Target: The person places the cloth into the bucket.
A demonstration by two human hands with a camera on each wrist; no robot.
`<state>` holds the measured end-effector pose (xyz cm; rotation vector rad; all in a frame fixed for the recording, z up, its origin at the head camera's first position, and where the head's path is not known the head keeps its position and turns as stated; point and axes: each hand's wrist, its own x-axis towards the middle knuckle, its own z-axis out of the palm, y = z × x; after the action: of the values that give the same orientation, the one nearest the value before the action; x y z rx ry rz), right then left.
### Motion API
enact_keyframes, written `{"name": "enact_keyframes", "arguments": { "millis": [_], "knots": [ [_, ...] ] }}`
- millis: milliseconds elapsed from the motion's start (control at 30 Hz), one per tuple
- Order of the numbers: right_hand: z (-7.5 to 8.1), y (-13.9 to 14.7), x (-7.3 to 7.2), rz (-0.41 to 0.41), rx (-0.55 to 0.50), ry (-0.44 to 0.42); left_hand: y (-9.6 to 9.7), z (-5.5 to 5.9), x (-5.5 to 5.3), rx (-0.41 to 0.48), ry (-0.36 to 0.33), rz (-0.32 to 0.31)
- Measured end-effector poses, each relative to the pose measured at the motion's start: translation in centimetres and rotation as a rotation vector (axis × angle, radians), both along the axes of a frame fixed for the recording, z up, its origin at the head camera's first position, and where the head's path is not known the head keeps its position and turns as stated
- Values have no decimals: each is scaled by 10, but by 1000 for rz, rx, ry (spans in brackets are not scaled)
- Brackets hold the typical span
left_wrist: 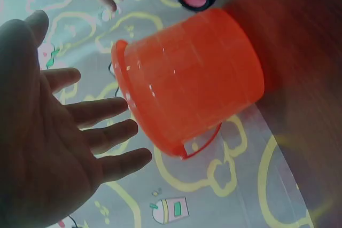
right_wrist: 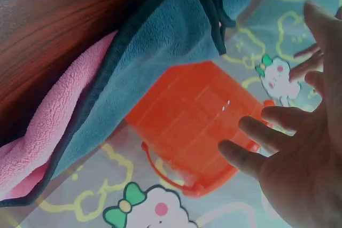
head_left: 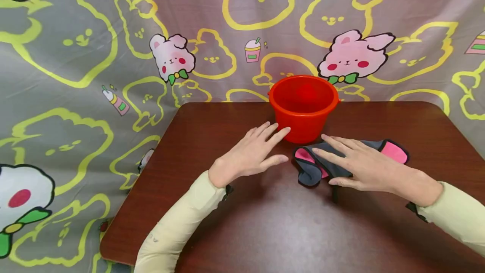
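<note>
A red bucket (head_left: pixel 303 125) stands upright on the brown table, its handle hanging down at the side in the left wrist view. In front of it and to the right lies a crumpled cloth (head_left: pixel 373 143), grey on one face and pink on the other, with a dark edging. My left hand (head_left: pixel 251 151), fingers spread and holding nothing, hovers just left of the bucket's front. Over the cloth is my right hand (head_left: pixel 363 163), also spread and without anything in it; it hides part of the cloth in the head view.
The wooden table (head_left: pixel 182 155) has rounded corners. Behind it and along the left hangs a grey curtain (head_left: pixel 212 12) with yellow cartoon outlines and pink-cheeked white animals. Pale sleeves (head_left: pixel 178 222) cover both forearms.
</note>
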<state>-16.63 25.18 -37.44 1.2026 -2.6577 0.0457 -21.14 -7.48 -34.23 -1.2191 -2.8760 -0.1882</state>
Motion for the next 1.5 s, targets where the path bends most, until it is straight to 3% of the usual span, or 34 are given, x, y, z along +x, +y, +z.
{"name": "enact_keyframes", "arguments": {
  "millis": [233,367,567,800,1067,1267,1500],
  "knots": [
    [0,9,-7,-18,-35,-7,-3,7,-13,110,27,29],
    [-2,10,-11,-6,-57,31,-5,9,-18,184,42,30],
    [-3,10,-19,17,-103,90,-8,10,-29,327,9,81],
    [-6,11,-28,-30,-109,92,-9,6,-43,468,-42,132],
    [-9,16,-31,-110,-73,-24,-5,-1,-55,601,-82,191],
    [-9,19,-33,-211,-40,-138,5,-7,-67,712,-99,198],
    [-13,23,-36,-264,-12,-219,16,-13,-79,802,-143,229]
  ]
}}
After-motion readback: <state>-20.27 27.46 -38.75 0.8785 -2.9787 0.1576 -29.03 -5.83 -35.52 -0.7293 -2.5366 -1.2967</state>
